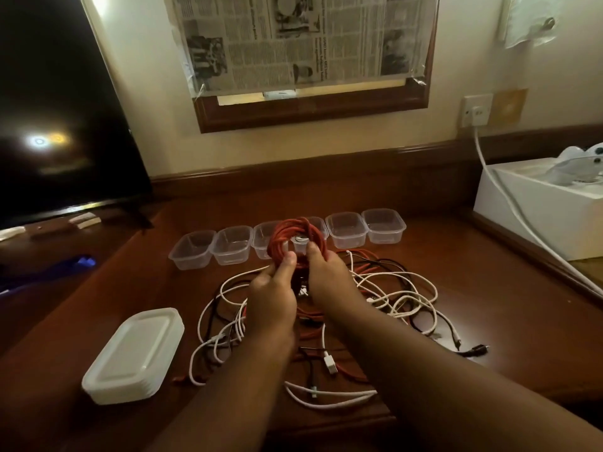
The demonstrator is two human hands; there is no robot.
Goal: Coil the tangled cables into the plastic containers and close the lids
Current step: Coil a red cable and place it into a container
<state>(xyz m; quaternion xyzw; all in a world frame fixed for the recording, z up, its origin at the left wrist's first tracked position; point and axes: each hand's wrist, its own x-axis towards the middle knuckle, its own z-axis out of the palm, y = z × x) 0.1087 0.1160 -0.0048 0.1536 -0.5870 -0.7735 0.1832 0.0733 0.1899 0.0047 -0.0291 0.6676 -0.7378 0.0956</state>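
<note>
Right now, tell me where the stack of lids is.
The stack of lids lies at the head view's lower left on the wooden desk, left of the tangled cables.

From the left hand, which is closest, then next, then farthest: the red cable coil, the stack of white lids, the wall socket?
From the left hand:
1. Red cable coil, gripped by that hand, just above it.
2. Stack of white plastic lids, on the wooden table at lower left.
3. White wall socket, up on the wall at far right.

Clear glossy plastic containers [346, 234] stand on a polished wooden table [489, 288].
</note>
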